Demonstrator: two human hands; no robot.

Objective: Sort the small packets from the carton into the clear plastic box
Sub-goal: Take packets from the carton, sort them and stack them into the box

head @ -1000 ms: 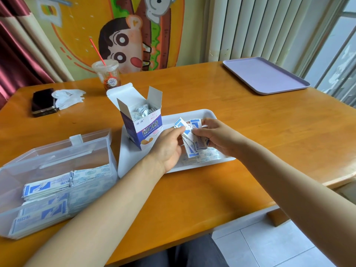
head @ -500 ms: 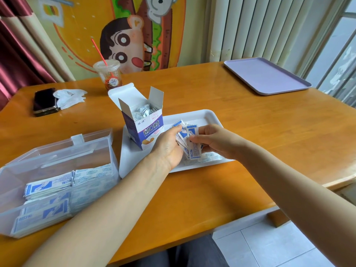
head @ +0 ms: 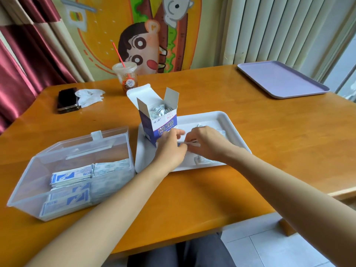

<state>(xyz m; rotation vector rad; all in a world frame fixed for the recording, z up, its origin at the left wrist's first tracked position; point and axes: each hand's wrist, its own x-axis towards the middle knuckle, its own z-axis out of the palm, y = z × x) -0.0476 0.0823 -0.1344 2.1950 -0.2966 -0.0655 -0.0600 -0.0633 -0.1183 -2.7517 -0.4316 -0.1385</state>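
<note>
Left hand (head: 170, 149): over the middle of the white tray (head: 234, 128), fingers curled, gripping one end of a thin bundle of packets (head: 190, 144).
Right hand (head: 208, 143): touching the left, fingertips pinching the other end of the same bundle; the grip itself is blurred.
Carton (head: 158, 120): upright on the tray's far left corner, flaps open, small packets heaped inside.
Loose packets (head: 204, 160): a few lie along the tray's near edge, under the right wrist.
Clear box (head: 77, 157): at the table's near left edge, just beside the tray, lid up; stacks of blue-and-white packets (head: 71, 176) fill its near half.
Table (head: 269, 151): wood; the tray sits near its middle.
Far left corner: phone (head: 67, 100), crumpled tissue (head: 89, 96), lidded cup (head: 126, 76) with a red straw.
Far right corner: a purple tray (head: 281, 81).
</note>
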